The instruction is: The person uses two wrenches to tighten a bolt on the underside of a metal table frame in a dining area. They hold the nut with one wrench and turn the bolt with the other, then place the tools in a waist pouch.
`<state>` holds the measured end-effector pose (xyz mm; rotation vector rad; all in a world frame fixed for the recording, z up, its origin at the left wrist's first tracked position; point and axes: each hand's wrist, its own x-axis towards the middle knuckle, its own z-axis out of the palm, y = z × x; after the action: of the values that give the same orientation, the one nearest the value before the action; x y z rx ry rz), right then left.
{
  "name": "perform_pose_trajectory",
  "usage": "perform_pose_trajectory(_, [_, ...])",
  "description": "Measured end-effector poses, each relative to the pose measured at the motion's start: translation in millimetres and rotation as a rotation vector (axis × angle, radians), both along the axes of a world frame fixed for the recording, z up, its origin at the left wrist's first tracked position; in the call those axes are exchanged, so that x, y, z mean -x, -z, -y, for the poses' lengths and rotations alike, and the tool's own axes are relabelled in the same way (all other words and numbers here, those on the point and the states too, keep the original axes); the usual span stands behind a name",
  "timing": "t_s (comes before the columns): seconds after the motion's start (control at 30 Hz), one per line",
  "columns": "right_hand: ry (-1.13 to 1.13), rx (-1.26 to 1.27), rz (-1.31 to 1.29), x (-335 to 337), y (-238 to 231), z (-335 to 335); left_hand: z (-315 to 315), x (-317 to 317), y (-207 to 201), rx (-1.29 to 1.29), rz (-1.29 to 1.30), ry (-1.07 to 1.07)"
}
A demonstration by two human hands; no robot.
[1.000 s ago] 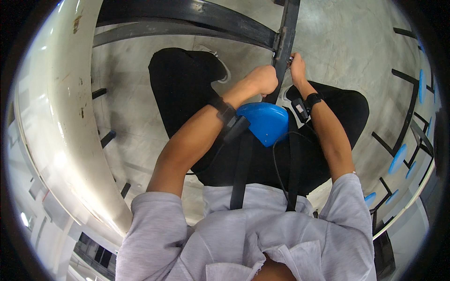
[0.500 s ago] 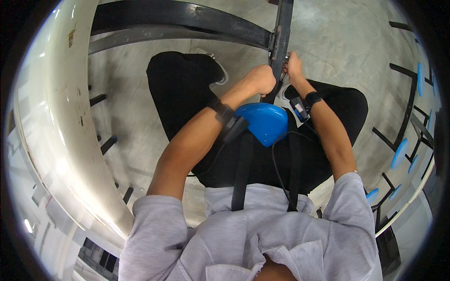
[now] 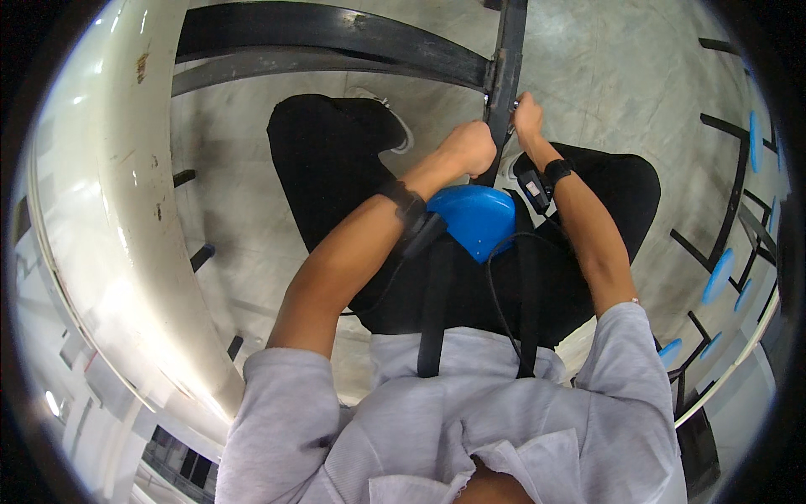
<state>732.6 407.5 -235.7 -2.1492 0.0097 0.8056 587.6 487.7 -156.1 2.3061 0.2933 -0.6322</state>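
Both my hands are at a black metal bar (image 3: 504, 80) that runs away from me between my knees. My left hand (image 3: 470, 149) is closed in a fist against the bar's left side; whatever its fingers hold is hidden. On the bar's right side, slightly farther off, my right hand (image 3: 528, 119) is closed with curled fingers. A small shiny metal piece shows at its fingertips, too small to name. Below my hands, a blue plastic seat (image 3: 474, 220) with a rounded edge shows between my thighs, at the near end of the bar.
A curved black beam (image 3: 336, 38) joins the bar from the left. A large white glossy tabletop (image 3: 126, 168) rises close on my left. Several blue round seats (image 3: 719, 275) on black frames stand at the right. Cables hang from my wrist devices across my lap.
The whole view has shifted slightly, with the white tabletop a little farther right. Both hands stay closed at the bar, nearly in the same places.
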Motion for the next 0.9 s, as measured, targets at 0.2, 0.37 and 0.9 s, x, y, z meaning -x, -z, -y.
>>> perform_pose_trajectory(0.2, [-0.141, 0.078, -0.148, -30, 38, 15, 16, -5, 3, -0.048, 0.012, -0.095])
perform_pose_trajectory(0.37, [0.062, -0.092, -0.418, -16, 15, 3, 20, 14, 10, 0.011, -0.098, -0.401])
perform_pose_trajectory(0.9, [0.13, -0.127, -0.522, -11, -2, 4, 10, 25, 46, 0.088, 0.036, -0.254])
